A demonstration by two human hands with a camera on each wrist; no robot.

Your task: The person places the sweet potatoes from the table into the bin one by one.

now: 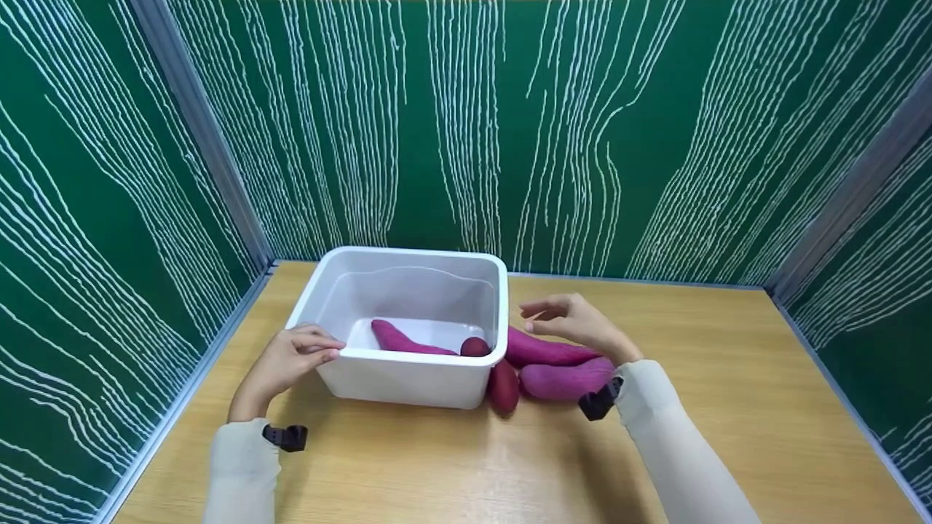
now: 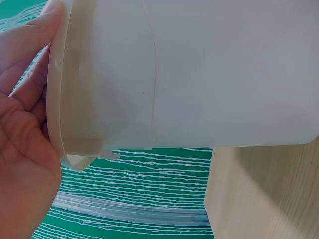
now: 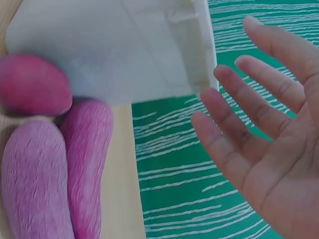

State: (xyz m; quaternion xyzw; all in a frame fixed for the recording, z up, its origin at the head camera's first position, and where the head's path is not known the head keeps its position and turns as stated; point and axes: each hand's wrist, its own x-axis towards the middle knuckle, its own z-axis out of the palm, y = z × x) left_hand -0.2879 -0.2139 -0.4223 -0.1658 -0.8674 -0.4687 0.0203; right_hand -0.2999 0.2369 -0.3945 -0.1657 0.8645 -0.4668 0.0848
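A white plastic bin [image 1: 408,375] stands on the table, with a long purple sweet potato [image 1: 404,340] and a dark red one [image 1: 475,347] inside, partly hidden by the front wall. My left hand [image 1: 295,356] holds the bin's rim at the near left corner; in the left wrist view, thumb and fingers lie against that rim [image 2: 56,84]. My right hand [image 1: 575,320] hovers beside the right rim with fingers extended and nothing held. Below it lie two purple sweet potatoes [image 1: 568,380] [image 3: 87,164] and a red one [image 1: 504,389] against the bin's right side.
A wooden table [image 1: 437,466] carries everything. Green panels with white wavy lines [image 1: 466,145] wall it in at the back and both sides, joined by grey metal posts [image 1: 211,145]. Each wrist wears a small black camera [image 1: 287,437].
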